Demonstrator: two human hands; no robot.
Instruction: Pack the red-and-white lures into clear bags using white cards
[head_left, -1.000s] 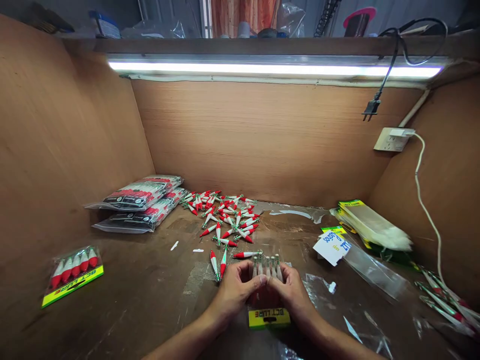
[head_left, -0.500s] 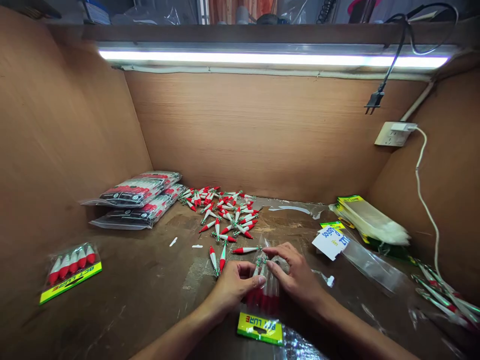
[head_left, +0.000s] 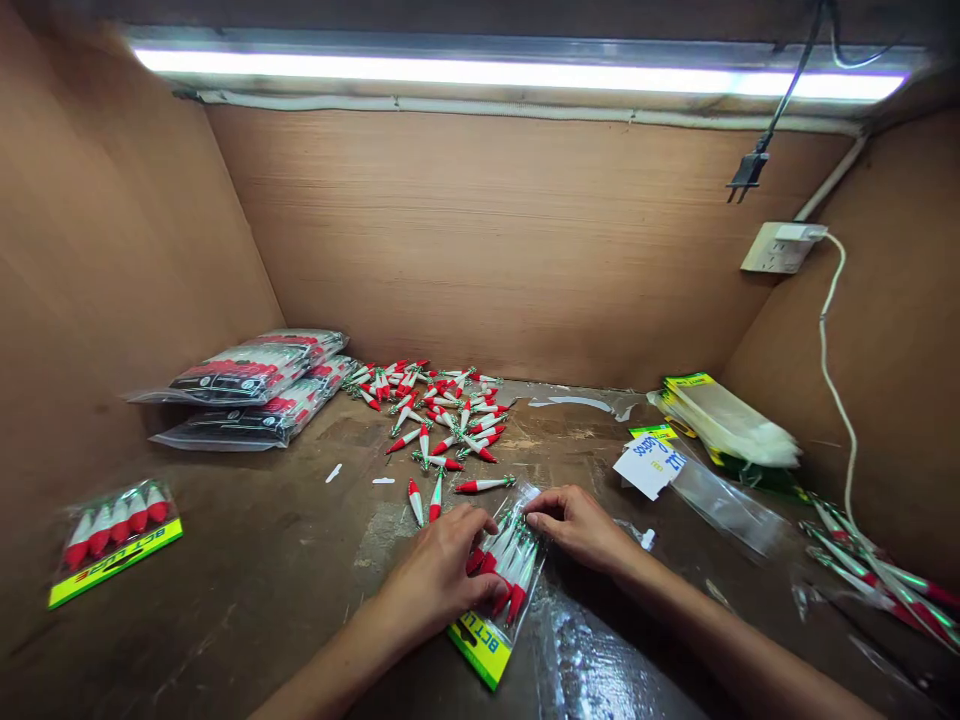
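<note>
A clear plastic bag of red-and-white fishing lures [head_left: 517, 578] lies between my hands, tilted on the table. Its yellow-green header card [head_left: 486, 645] points toward me. My left hand [head_left: 442, 562] is closed over the bag's left side, with thumb and fingers around the lures. At the far end, my right hand [head_left: 576, 525] pinches the bag's edge beside the green hooks; the exact contact is partly hidden. Just beyond my hands lie a few loose lures [head_left: 484, 485], and behind them spreads a pile of similar lures [head_left: 435, 410].
A filled lure pack [head_left: 120, 535] sits at left, below stacked bulk bags [head_left: 240, 395]. On the right are a white handwritten card [head_left: 646, 470], stacked header bags [head_left: 735, 425] and more lures [head_left: 874, 575]. A white cable [head_left: 829, 370] hangs from the socket [head_left: 781, 248].
The bag has turned so its header card slants to the lower left, and its lures are now fanned out. My left hand has moved over its left side. The camera view has tipped down.
</note>
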